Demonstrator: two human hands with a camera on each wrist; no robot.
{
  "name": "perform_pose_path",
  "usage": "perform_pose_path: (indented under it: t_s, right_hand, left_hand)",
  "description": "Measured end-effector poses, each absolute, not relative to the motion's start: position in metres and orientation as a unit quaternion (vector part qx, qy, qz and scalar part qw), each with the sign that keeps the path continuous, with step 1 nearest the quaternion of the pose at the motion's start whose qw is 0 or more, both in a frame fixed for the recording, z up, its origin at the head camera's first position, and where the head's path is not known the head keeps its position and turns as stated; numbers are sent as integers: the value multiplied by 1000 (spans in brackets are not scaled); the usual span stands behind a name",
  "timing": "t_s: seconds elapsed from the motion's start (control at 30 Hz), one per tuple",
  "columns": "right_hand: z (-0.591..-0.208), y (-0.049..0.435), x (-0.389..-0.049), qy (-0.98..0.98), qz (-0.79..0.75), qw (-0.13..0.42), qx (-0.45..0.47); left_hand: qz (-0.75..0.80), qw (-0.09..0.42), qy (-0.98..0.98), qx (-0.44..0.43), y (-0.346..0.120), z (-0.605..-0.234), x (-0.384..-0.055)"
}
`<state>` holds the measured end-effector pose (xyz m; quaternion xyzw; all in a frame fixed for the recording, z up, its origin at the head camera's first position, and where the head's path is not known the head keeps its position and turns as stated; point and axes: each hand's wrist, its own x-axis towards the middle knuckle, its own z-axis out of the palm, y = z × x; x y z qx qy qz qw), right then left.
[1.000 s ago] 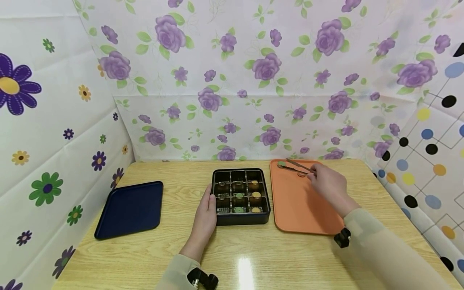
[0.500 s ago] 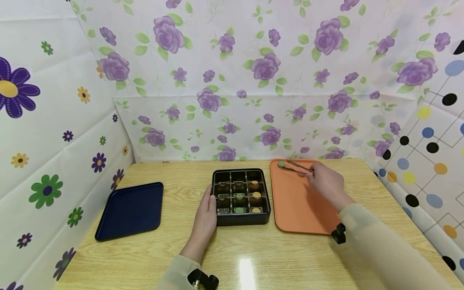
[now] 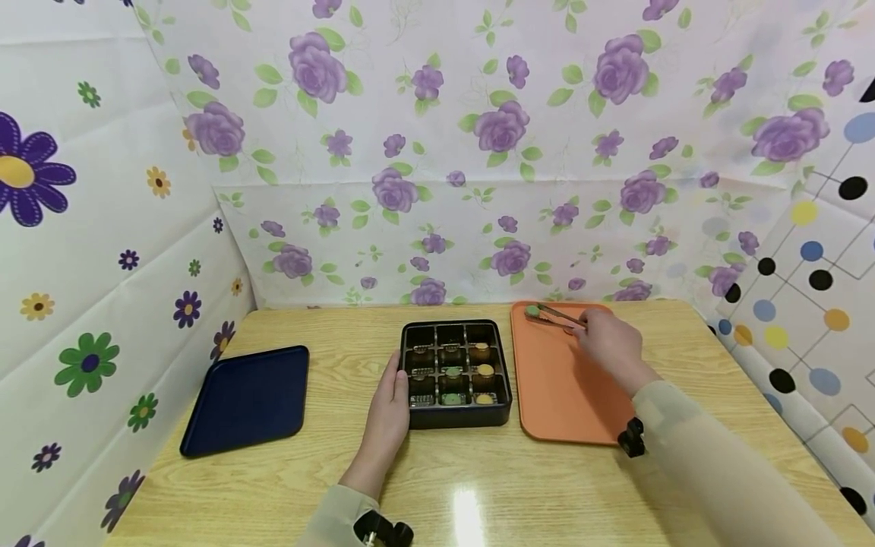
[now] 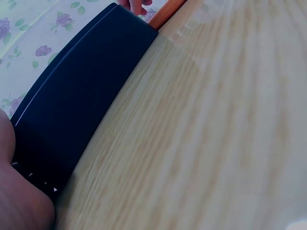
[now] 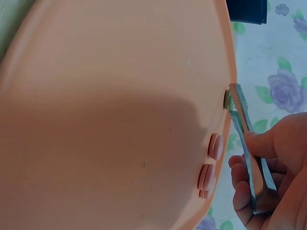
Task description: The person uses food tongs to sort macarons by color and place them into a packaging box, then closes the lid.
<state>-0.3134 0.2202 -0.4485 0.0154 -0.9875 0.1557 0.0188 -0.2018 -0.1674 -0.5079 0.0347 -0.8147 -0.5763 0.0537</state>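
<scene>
In the head view my left hand [image 3: 388,406] lies along the left side of a black box [image 3: 459,416], its fingers straight against the wall and its thumb by the rim. The box has a divided insert; yellow-orange macarons [image 3: 484,370] sit in the right column and green macarons [image 3: 453,399] in the middle column. My right hand [image 3: 613,343] grips metal tongs [image 5: 253,163] over the far part of an orange tray [image 3: 557,410]. The tong tips stand around a green macaron [image 5: 228,99] near the tray's edge; whether both touch it I cannot tell.
Several pinkish macarons [image 5: 206,177] lie along the tray's rim near the tongs in the right wrist view. A dark blue tray [image 3: 247,399] rests at the left of the wooden table [image 3: 355,327]. A floral cloth [image 3: 437,152] hangs behind the table.
My right hand has shifted slightly left, and the far arm of the tongs has come closer to the green macaron, narrowing the gap. My left hand stays at the box.
</scene>
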Motion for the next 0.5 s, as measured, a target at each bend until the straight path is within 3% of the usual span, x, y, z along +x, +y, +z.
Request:
perform_pose_path:
  t_s: [0.5]
  right_hand:
    - [-453, 218, -317, -987, 158, 20, 16]
  left_hand:
    - [-583, 50, -810, 34, -168, -508, -201]
